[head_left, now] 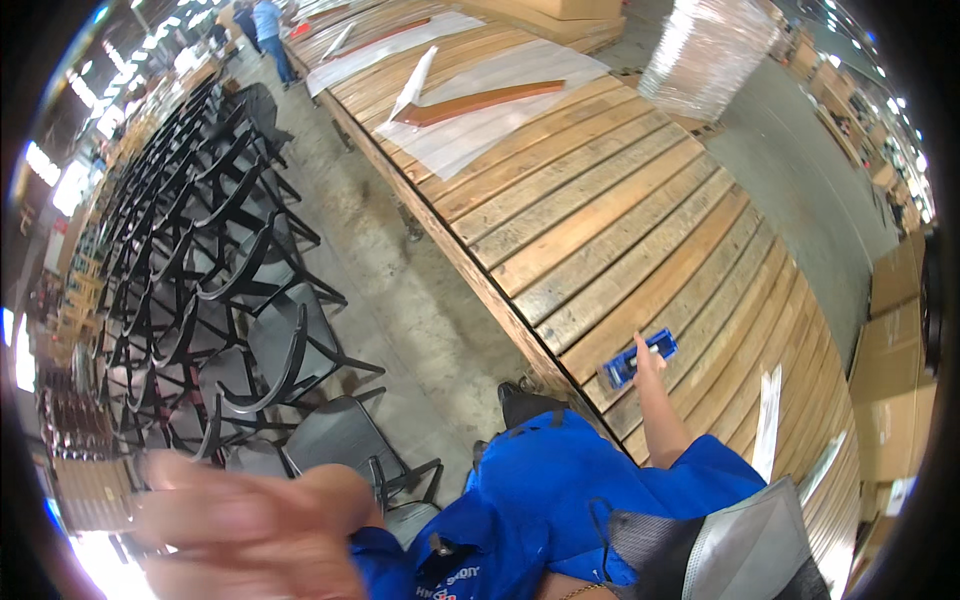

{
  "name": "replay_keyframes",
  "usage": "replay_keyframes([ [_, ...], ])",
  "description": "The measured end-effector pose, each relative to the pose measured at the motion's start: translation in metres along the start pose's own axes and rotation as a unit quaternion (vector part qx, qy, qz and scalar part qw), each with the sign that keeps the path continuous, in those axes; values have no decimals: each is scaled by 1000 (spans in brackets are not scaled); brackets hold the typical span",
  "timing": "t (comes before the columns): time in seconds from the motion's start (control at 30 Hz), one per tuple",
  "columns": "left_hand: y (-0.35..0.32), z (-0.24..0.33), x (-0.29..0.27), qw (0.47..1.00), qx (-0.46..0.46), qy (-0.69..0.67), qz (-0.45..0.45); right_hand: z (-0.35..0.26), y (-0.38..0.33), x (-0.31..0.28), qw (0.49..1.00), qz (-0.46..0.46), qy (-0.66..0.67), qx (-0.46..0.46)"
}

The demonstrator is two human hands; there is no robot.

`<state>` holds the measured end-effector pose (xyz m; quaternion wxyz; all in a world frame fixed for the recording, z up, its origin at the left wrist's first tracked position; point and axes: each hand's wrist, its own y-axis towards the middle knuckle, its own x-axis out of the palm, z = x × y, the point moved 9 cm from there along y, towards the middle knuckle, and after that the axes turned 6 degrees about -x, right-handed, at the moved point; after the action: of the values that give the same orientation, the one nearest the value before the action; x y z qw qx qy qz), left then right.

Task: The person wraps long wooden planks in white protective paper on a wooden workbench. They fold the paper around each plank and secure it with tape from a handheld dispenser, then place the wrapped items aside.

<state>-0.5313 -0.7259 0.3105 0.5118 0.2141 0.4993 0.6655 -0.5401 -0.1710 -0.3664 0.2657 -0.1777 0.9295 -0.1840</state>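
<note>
Over the slatted wooden table point(640, 235), my right hand point(650, 373) is closed around a blue tape dispenser point(660, 343). The dispenser is at the table's near left edge, with a pale part showing inside its blue frame. Whether it rests on the slats or is just above them, I cannot tell. My left hand point(250, 525) is raised close to the camera at the lower left, large and blurred. Its fingers are too smeared to show whether they hold anything.
Rows of black chairs point(345, 440) stand on the concrete floor to the left. Farther along the table, a brown wooden piece point(490, 100) lies on white wrapping sheet point(450, 150). A plastic-wrapped stack point(705, 55) stands beyond it, cartons point(890, 350) at right. Another person point(270, 35) stands far off.
</note>
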Motion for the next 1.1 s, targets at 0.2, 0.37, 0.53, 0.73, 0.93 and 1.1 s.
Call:
replay_keyframes([
  [0.2,94,-110,-22,984,59,131,-106,-38,-24,5,954,90,-286,0],
  [0.37,164,-254,-21,970,105,138,-171,-63,-39,-1,936,133,-326,-15],
  [0.53,240,-353,-34,939,163,198,-229,-145,-160,129,970,44,-232,-68],
  [0.73,324,-483,-28,924,187,164,-291,-211,-254,266,958,37,-280,-50],
  [0.93,362,-552,-18,926,207,158,-274,-188,-213,369,942,81,-321,-49],
  [1.1,396,-595,33,904,254,171,-300,-252,-243,467,956,47,-281,-72],
])
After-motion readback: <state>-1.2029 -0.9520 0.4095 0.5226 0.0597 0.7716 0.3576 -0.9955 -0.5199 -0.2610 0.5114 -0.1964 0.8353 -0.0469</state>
